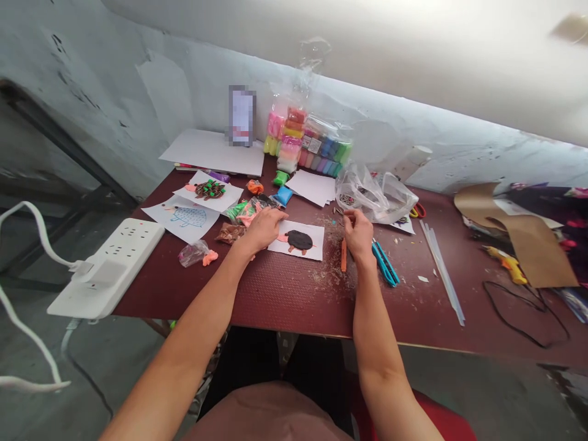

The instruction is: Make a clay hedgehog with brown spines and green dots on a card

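Note:
My left hand (265, 230) rests at the left edge of a small white paper (316, 233), palm down with its index finger stretched out. On that paper is a hedgehog-like figure (299, 240) with a black clay body and orange-pink head and feet. My right hand (359, 234) is to the right of the paper, its fingertips pinched together by a few small dark pieces (339, 211). Whatever is between those fingertips is too small to make out. An orange-handled tool (343, 255) and a turquoise utility knife (384, 263) lie beside the right wrist.
Packs of coloured clay (312, 144) and a blurred phone (242, 116) stand at the wall. A decorated sheet (209, 188), drawing (184, 217), clear bag (376, 196), glue sticks (441, 272), yellow glue gun (509, 264) and power strip (108, 263) lie around.

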{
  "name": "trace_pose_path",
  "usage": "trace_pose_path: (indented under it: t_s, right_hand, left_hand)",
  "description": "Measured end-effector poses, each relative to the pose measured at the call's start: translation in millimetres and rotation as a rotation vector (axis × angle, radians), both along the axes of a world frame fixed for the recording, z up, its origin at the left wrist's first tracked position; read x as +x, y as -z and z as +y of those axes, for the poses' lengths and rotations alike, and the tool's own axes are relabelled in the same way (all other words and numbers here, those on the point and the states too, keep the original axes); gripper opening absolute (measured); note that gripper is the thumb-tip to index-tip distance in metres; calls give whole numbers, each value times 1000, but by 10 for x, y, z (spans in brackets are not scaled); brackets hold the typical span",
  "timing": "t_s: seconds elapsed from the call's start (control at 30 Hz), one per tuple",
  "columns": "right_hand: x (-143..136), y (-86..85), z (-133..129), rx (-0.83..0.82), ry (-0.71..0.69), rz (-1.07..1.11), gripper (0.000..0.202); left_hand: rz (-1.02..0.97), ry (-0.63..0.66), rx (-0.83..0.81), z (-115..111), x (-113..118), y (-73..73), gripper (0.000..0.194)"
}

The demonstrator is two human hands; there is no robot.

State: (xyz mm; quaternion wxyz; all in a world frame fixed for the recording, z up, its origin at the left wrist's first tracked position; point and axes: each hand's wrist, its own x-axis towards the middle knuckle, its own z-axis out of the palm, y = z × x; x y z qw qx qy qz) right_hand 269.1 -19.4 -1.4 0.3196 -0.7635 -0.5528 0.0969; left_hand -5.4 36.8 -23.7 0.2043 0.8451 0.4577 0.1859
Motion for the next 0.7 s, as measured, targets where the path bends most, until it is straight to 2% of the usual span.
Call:
trace_pose_path:
  t_s: [0.13, 0.27, 0.4, 0.53, 0.7]
  right_hand:
    - [-171, -12, -26, -3, -215, 461, 36]
    - [-346, -42, -82, -29, -303, 673, 35]
    - [-458, -40, -98, -27, -329, 666, 25]
    - [-547, 11, -73, -65, -368, 613, 25]
    - [-691, 92, -65, -79, -305, 579, 18]
  left_hand:
    - [3, 2, 13, -6, -1, 6, 45]
    - [-16, -2, 25, -7, -4, 27, 45]
    - [-18, -7, 13, -3, 2, 23, 45]
    - [-11, 7, -7, -14, -2, -25, 40]
    - [-33, 77, -54, -47, -75, -101, 36]
